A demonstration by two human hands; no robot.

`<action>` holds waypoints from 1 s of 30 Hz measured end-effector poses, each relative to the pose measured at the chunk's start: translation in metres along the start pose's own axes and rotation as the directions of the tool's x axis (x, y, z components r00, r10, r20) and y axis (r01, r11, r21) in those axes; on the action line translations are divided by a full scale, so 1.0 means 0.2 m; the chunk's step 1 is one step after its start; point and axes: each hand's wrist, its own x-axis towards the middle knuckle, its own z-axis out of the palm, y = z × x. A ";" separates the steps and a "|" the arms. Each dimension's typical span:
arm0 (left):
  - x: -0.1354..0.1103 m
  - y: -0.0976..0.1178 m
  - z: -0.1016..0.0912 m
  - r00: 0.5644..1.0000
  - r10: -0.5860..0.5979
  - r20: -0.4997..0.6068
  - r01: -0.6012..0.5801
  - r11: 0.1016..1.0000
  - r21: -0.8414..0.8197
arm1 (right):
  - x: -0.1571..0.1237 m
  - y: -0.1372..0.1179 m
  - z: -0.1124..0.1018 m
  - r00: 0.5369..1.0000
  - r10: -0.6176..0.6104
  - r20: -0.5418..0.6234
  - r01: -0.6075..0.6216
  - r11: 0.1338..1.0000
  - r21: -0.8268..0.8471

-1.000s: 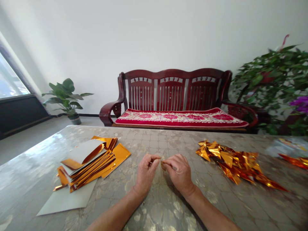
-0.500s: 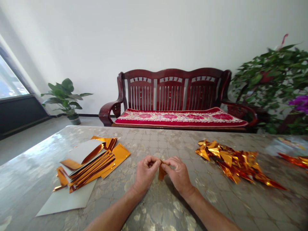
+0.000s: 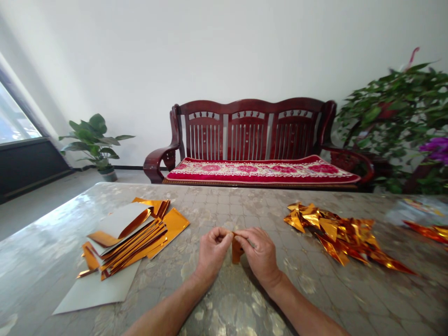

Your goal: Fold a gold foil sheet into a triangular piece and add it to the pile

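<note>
We are working over the counter [image 3: 52,219] with a gold foil strip [image 3: 237,250] held upright between our two hands, its long axis pointing down and toward us. Our right grip [image 3: 261,252] is pinching the strip's top end and lies nearer to it, while our left grip [image 3: 212,249] is curled and pressing in against that same end (whether it is pinching the foil too, we cannot tell). Everything else is placing itself around the strip: a stack of gold foil sheets [image 3: 129,238] is sitting well off to its left, a heap of folded foil pieces [image 3: 339,233] is lying to its right, and a red wooden bench [image 3: 252,135] is standing far beyond it.
</note>
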 end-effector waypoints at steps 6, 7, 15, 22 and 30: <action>0.00 -0.02 0.00 0.999 0.045 0.011 -0.046 0.999 0.020 | 0.00 0.00 0.00 1.000 -0.006 0.007 0.006 1.000 0.008; 0.00 -0.02 -0.01 0.998 0.069 0.014 -0.070 0.997 0.034 | 0.00 0.00 -0.01 1.000 -0.003 0.013 0.003 1.000 0.013; -0.02 -0.01 -0.02 0.977 0.211 0.044 -0.215 0.964 0.159 | 0.03 -0.02 -0.02 0.995 0.021 0.098 -0.024 0.999 0.033; 0.00 -0.04 -0.01 0.977 0.192 0.089 -0.199 0.977 0.073 | 0.03 -0.03 -0.03 0.989 0.035 0.143 -0.040 0.999 0.034; 0.02 -0.01 -0.02 0.983 0.135 0.127 -0.155 0.975 0.159 | 0.04 -0.03 -0.03 0.983 0.084 0.162 -0.090 0.995 0.030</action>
